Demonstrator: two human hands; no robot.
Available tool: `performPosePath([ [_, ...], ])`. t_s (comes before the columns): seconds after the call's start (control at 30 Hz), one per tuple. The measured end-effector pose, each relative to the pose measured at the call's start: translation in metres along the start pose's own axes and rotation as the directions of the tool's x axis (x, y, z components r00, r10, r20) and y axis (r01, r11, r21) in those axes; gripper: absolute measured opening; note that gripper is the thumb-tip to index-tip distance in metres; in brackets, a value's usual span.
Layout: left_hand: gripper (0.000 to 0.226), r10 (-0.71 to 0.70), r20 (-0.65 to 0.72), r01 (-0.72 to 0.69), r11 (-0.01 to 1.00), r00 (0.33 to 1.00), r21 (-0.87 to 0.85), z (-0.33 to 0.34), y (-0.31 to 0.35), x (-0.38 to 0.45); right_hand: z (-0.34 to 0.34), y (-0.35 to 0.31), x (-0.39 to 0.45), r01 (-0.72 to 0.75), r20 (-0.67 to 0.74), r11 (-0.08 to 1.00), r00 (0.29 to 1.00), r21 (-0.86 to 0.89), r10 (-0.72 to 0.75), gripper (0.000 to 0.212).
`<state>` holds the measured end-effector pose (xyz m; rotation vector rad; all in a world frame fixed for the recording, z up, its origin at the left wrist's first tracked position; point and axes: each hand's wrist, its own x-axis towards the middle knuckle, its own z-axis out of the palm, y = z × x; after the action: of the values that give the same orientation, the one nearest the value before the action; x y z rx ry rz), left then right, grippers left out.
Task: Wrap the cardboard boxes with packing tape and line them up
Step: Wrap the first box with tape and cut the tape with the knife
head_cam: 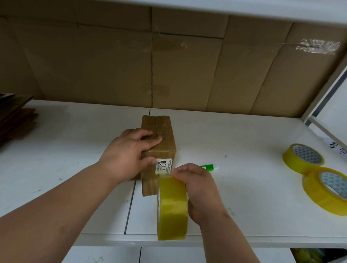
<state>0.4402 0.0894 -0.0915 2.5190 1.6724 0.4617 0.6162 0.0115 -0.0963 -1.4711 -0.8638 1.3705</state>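
Observation:
A small cardboard box [164,136] lies lengthwise on the white shelf [237,178], glossy with tape, a white label reading 7108 on its near end. My left hand [127,152] grips the box from the left, fingers over its top and thumb on the near end. My right hand [197,187] holds a yellow tape roll [171,208] upright just in front of the box. Its fingertips pinch the tape's free end against the label.
Two more yellow tape rolls [303,158] [334,190] lie flat at the right. A green and white marker [209,167] lies behind my right hand. Flattened cardboard [1,117] is stacked at the left. Large cartons [173,65] fill the back of the shelf.

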Motion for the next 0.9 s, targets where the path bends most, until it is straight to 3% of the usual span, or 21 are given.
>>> performPosePath([
  [0.1,0.095,-0.022,0.126,0.046,0.981,0.992,-0.19,-0.009,0.001,-0.006,0.0,0.001,-0.003,0.004,0.027,1.0,1.0,0.011,-0.004,0.032],
  [0.13,0.094,-0.033,0.093,0.057,0.962,0.995,-0.268,-0.012,0.004,-0.01,0.0,0.001,-0.004,0.014,0.034,1.0,0.999,0.007,-0.014,0.032],
  [0.23,0.068,-0.075,-0.224,0.008,0.958,0.972,-0.287,-0.02,0.012,-0.023,-0.001,0.002,-0.005,0.051,0.039,0.999,0.998,-0.002,-0.051,0.034],
  [0.27,0.057,-0.093,-0.255,0.003,0.942,0.962,-0.335,-0.024,0.018,-0.027,-0.001,0.002,-0.005,0.069,0.042,0.998,0.997,-0.01,-0.068,0.035],
  [0.33,0.031,-0.095,-0.138,0.027,0.902,0.986,-0.431,-0.03,0.03,-0.035,0.0,0.001,-0.006,0.105,0.047,0.994,0.994,-0.037,-0.103,0.034],
  [0.43,0.02,-0.033,0.105,0.072,0.917,0.994,-0.393,-0.033,0.047,-0.043,0.003,-0.001,-0.009,0.155,0.072,0.986,0.986,-0.054,-0.151,0.031],
  [0.5,0.016,-0.054,0.151,0.111,0.911,0.987,-0.398,-0.031,0.052,-0.047,0.005,0.0,-0.012,0.182,0.075,0.981,0.981,-0.071,-0.177,0.03],
  [0.63,0.009,-0.17,0.123,0.203,0.911,0.978,-0.358,-0.033,0.054,-0.049,0.005,0.004,-0.013,0.203,0.075,0.976,0.978,-0.082,-0.197,0.025],
  [0.83,0.015,-0.163,0.041,0.168,0.962,0.986,-0.215,-0.033,0.058,-0.054,0.003,0.003,-0.018,0.273,0.031,0.954,0.962,-0.12,-0.272,0.02],
  [0.9,0.015,-0.195,-0.03,0.184,0.958,0.98,-0.22,-0.034,0.058,-0.055,-0.003,0.003,-0.019,0.31,0.048,0.946,0.951,-0.093,-0.307,0.004],
])
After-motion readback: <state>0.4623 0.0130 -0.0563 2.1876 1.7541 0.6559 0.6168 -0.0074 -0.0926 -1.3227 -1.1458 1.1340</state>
